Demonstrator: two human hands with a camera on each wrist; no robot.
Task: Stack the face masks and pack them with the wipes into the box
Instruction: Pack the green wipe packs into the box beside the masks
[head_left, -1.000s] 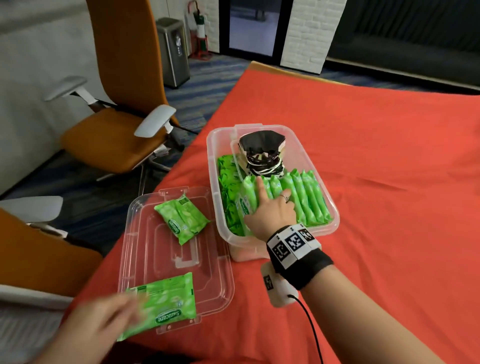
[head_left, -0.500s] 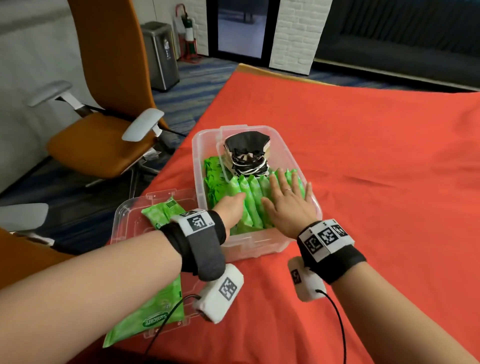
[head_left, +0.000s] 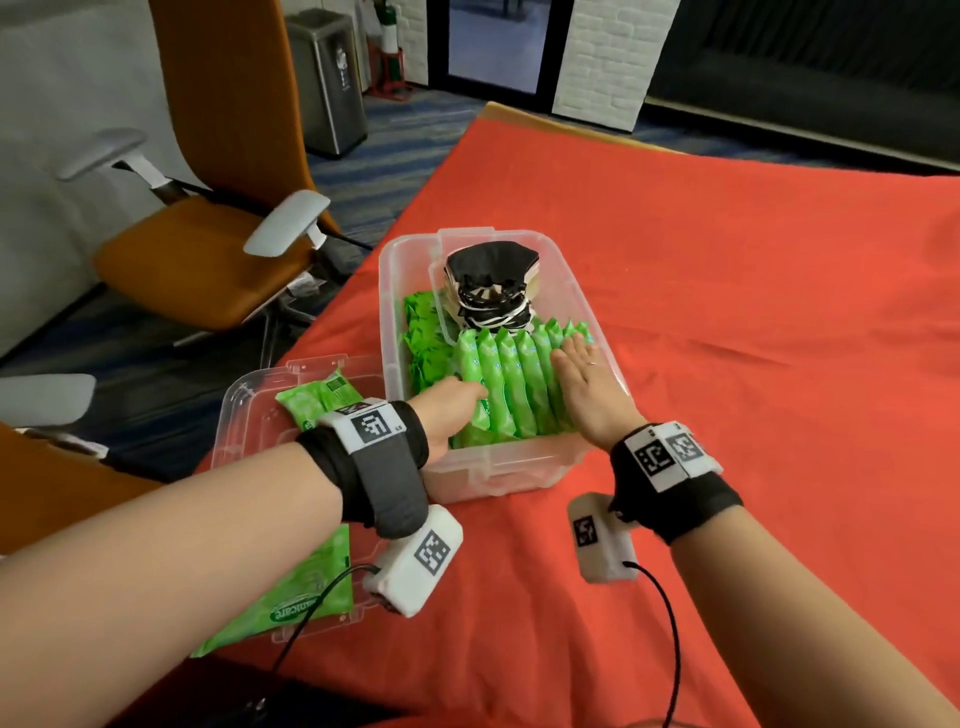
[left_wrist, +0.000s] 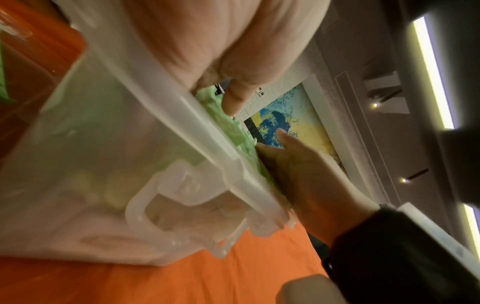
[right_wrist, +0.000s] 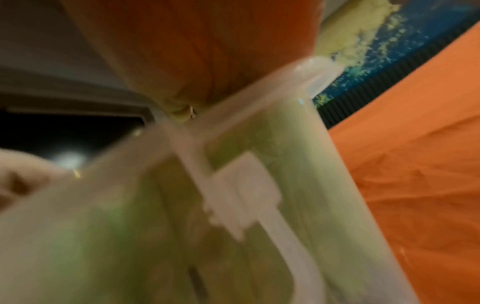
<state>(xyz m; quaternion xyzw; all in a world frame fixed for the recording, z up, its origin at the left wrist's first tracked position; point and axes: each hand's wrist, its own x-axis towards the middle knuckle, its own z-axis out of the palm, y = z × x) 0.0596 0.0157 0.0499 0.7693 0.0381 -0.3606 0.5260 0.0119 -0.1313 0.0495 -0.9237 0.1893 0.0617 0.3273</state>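
A clear plastic box stands on the red cloth. At its far end sits a stack of face masks with a black one on top. In front of it, green wipe packs stand on edge in a row, and more packs lie along the left wall. My left hand reaches over the front left rim and presses the left end of the row; its fingertips are partly hidden. My right hand lies flat with straight fingers on the right end. In the wrist views the box wall fills the frame.
The box's clear lid lies upside down to the left, near the table edge. One wipe pack lies on its far part and another on its near part. An orange office chair stands beyond the left edge. Red cloth stretches to the right.
My left hand left the wipe pack on the lid and came into the box at the row's left end. My right hand slid from the row's left part to its right end.
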